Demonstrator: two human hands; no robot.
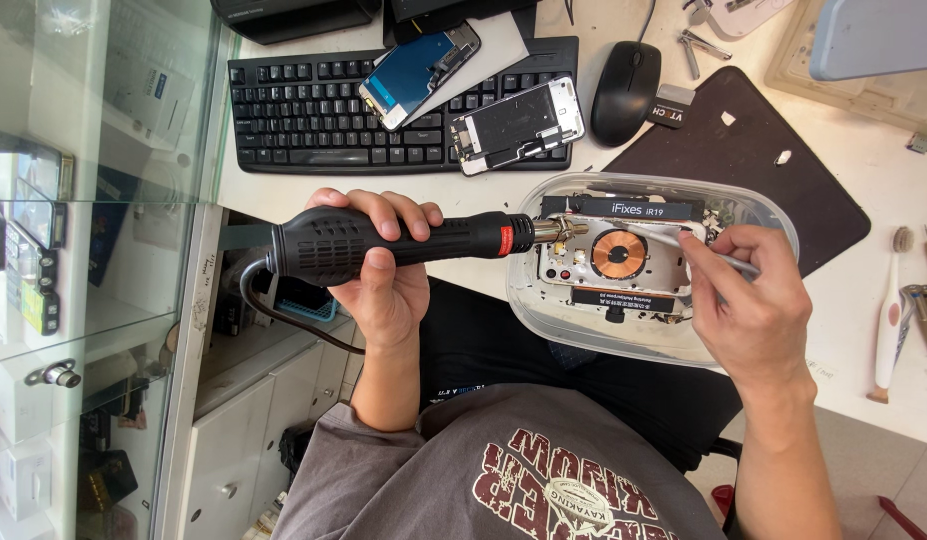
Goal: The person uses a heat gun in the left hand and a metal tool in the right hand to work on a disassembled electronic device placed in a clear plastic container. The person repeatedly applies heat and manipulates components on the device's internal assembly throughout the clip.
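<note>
Two hands are at work over a clear plastic tray (543, 315) at the near edge of the white counter (853, 330). The left hand (383, 280) is wrapped fully around the black ribbed handle of a hot air gun (403, 243), fingers curled over the top, holding it level so that its metal nozzle (555, 230) points right, over the tray's rim. The nozzle's tip sits just beside an opened phone housing (613, 262) clamped in a black holder inside the tray, with a copper-coloured round coil (619, 253) at its middle. The right hand (753, 300) is pinched shut on thin metal tweezers (683, 245), whose tips reach toward the housing near the coil. The gun's black cord (283, 318) loops down off the counter's edge. Farther back lie a black keyboard (313, 110) with two phone screens (419, 72) on it, a black mouse (625, 92) and a dark mat (763, 170). A toothbrush (891, 310) lies at the right.
</note>
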